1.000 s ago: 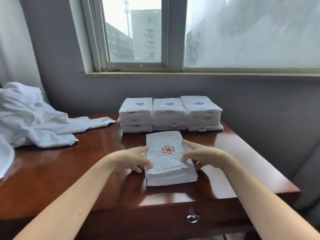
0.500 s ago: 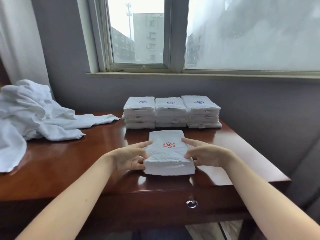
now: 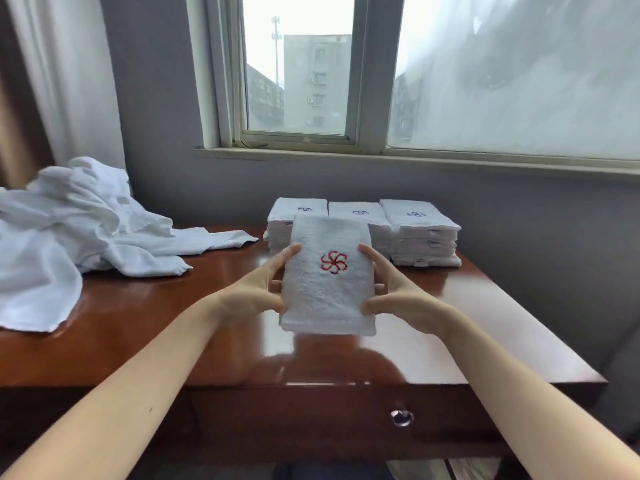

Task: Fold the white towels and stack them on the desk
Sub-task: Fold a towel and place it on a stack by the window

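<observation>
- The folded towel (image 3: 329, 289), red emblem up, hangs above the middle of the tabletop (image 3: 467, 323), just in front of the three stacks (image 3: 422, 233) along the far edge.
- The left hand (image 3: 256, 292) and right hand (image 3: 398, 296) each have their grip clamped on one long side, probably so the folds stay closed in transit.
- A heap of unfolded towels (image 3: 79, 230) lies at the left edge, apart from the finished ones.

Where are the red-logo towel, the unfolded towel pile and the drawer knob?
red-logo towel (image 3: 329, 299): head view, bare cloth below the logo.
unfolded towel pile (image 3: 69, 230): head view, middle of the heap.
drawer knob (image 3: 401, 417): head view, its metal face.
</observation>
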`<state>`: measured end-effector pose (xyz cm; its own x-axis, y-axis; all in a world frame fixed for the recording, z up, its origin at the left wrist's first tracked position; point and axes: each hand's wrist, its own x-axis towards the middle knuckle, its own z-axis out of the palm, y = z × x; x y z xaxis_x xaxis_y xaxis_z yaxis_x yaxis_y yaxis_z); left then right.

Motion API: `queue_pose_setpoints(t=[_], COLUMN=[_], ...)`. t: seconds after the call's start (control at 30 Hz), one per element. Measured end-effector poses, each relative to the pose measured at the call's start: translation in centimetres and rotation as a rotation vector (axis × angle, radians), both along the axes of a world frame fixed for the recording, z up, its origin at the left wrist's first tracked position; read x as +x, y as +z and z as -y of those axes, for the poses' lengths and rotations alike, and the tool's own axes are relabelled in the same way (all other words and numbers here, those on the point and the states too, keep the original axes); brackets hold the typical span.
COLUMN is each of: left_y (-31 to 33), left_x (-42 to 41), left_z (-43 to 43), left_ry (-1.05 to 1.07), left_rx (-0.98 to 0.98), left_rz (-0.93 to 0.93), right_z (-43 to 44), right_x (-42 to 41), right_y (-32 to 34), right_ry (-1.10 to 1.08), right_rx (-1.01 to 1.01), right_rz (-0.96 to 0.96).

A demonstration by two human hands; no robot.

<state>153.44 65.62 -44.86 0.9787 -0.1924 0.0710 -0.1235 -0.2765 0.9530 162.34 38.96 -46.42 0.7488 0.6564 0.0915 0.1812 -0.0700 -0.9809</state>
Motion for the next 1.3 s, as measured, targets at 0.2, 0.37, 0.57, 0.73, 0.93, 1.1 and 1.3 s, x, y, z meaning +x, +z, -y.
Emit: queue_pose_setpoints(t=[0.2,0.37,0.57,0.73,0.93,1.1,1.3], left_y=[5.0,9.7,12.5,11.0,8.5,5.6,5.3], left_x=[4.7,12.6,20.4,24.1,26.7,27.7,28.3], left_z=[-2.8,-6.1,-9.1,-10.2,-10.7,-10.4,-9.8], left_ry=[0.112,0.220,0.253,0.285,0.356,0.403,0.446], left_rx=[0.066,0.097,0.093,0.118,0.103,0.121,0.148], left_rz=[0.148,0.182,0.168,0.101,0.022,-0.064,-0.117], right_z=[-4.8,-9.0,-13.1,-15.1,-16.2,-17.2,-17.3], right_x=[5.5,12.5,20.0,23.6,26.0,26.5,25.7], right_y=[4.4,9.4,12.1,10.8,8.4,6.3,7.6], right_ry=[-0.010,-0.063,-0.073,-0.117,-0.155,-0.192,-0.234], right_rx=[0.086,0.070,0.096,0.024,-0.024,-0.230,-0.461], right_rz=[0.092,0.180,0.113,0.070,0.051,0.068,0.108])
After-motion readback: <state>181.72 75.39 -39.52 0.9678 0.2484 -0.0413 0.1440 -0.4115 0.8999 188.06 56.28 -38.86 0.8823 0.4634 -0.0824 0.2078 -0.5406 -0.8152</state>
